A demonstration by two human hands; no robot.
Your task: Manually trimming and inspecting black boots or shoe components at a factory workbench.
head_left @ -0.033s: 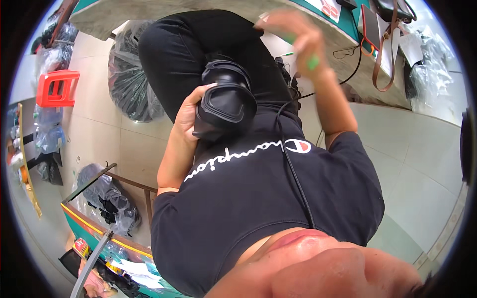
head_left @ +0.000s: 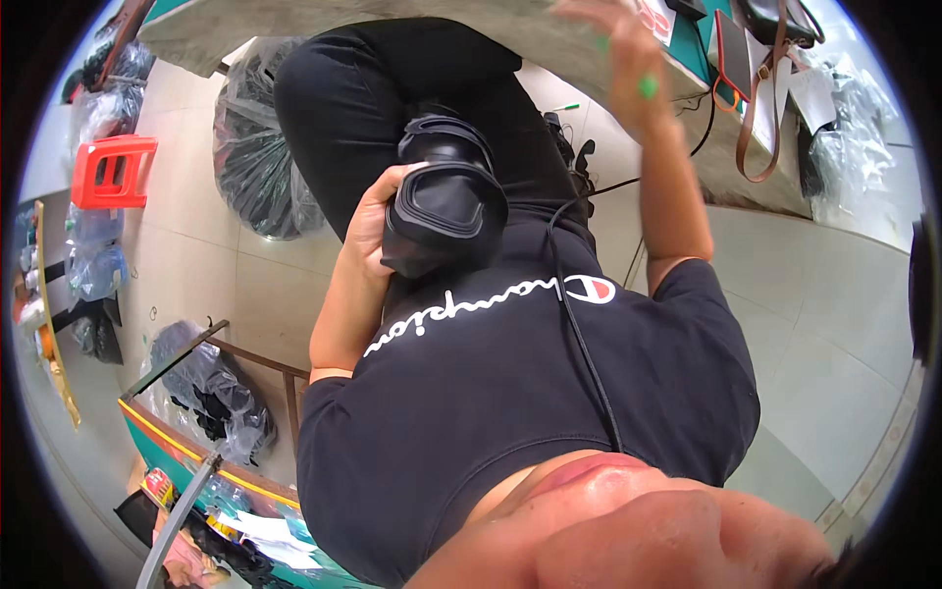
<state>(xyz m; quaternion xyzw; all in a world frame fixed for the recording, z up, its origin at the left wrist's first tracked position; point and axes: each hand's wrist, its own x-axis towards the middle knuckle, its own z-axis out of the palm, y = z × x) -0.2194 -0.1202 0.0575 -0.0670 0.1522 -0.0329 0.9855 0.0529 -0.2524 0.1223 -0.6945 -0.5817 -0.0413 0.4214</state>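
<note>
A stack of black, leather-like pieces with curved, layered edges rests on my lap against my shirt. My left hand is closed around its left side, the thumb over the top edge. Another shiny black padded part lies just beyond it on my thigh; I cannot tell whether the two are joined. My right hand is raised by the table edge, away from the stack. Green bands show on its fingers. Motion smears the fingertips near the upper rim, so whether they hold anything does not show.
A table stands in front, with a red-edged phone and a brown strap. Black cable crosses my chest. Left are a filled plastic bag, a red stool and a metal-framed table, with a person beyond.
My right hand has moved up and to the right, further toward the table. My left hand and the black stack have stayed nearly still.
</note>
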